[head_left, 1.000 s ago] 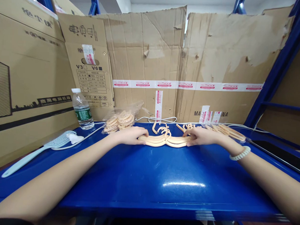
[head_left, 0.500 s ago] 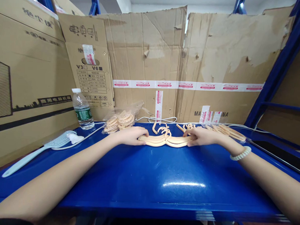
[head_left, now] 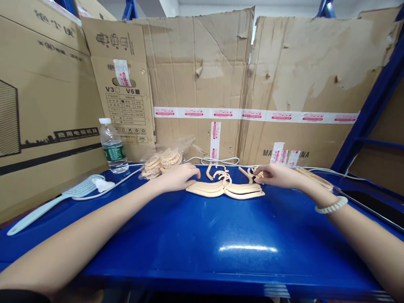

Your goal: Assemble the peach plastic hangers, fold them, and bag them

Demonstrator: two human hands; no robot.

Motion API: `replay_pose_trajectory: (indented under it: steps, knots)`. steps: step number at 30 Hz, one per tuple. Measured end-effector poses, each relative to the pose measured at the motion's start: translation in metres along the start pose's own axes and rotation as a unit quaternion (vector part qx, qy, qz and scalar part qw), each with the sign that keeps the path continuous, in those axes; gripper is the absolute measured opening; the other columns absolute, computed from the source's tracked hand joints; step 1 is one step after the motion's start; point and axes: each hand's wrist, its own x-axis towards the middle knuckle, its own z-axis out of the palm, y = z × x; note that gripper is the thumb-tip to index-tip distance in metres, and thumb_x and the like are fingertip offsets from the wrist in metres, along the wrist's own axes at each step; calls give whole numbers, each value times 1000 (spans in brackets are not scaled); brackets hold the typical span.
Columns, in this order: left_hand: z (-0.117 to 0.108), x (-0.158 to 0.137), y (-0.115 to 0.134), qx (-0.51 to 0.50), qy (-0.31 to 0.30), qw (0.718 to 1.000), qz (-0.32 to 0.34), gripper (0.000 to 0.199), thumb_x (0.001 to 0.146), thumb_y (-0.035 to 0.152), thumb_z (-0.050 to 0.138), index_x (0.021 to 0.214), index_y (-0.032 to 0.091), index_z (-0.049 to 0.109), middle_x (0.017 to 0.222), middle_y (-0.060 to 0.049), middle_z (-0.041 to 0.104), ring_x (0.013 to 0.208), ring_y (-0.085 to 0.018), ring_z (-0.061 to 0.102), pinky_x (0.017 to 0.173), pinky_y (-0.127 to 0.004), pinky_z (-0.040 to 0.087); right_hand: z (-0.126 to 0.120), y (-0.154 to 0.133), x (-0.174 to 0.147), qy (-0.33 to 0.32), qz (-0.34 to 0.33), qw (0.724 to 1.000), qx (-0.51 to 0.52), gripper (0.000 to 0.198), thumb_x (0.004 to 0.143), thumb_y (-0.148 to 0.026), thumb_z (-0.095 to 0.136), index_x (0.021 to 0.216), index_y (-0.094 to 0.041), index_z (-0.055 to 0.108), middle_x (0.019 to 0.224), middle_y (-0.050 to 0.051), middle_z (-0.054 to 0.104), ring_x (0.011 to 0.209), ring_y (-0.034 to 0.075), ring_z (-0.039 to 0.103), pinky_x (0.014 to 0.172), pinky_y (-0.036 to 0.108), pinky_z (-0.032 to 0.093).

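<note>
Several beige clothes hangers (head_left: 205,189) lie stacked together on the blue shelf, their curved hooks pointing to the back. Beside their left end is my left hand (head_left: 179,177), fingers slightly curled and thumb apart, with nothing seen in it. My right hand (head_left: 277,176) is above the right side, thumb and fingers apart over a small pile of loose beige pieces (head_left: 249,175). Its fingertips partly cover that pile; whether they touch it I cannot tell. Another beige hook-shaped piece (head_left: 209,172) lies behind the stack.
A clear bag of beige pieces (head_left: 161,161) and a water bottle (head_left: 113,147) stand at the back left. A light blue hairbrush (head_left: 62,199) lies at left. More slim beige pieces (head_left: 316,178) and a dark phone-like device (head_left: 376,208) are at right. Cardboard (head_left: 198,89) walls the back.
Both hands have let go of the hanger stack's ends. My right hand has moved back and to the right over the loose pieces; my left hand has lifted slightly back. The hangers stay put.
</note>
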Motion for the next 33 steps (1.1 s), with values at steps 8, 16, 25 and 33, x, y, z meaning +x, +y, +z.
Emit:
replay_pose_trajectory:
  steps: [8,16,25,33]
  knots:
    - [6,1,-5,-14,35,999,-19,18,77,4,46,81,17,57,81,-2,59,73,-14,55,67,-25,41,3,3,2,9,6,1000,-10,31,80,-38,52,94,-16,69,59,2,61,52,15,52,52,26,33]
    - [6,1,-1,-16,74,996,-39,18,75,5,47,80,18,60,76,-1,64,71,-15,58,64,-25,39,3,-1,1,17,10,1000,-17,26,80,-33,53,92,-17,70,59,1,62,52,14,54,51,24,33]
    - [5,1,1,10,94,995,-24,21,76,2,46,78,17,60,79,-3,63,77,-16,58,69,-27,42,5,-1,2,22,17,999,-19,23,80,-28,54,92,-17,70,62,2,64,54,15,55,52,24,35]
    - [7,-1,4,42,99,994,-7,24,78,3,42,80,17,61,88,-4,58,79,-15,55,70,-27,42,7,1,3,25,18,999,-24,22,80,-28,55,90,-18,71,62,2,64,54,14,55,52,23,33]
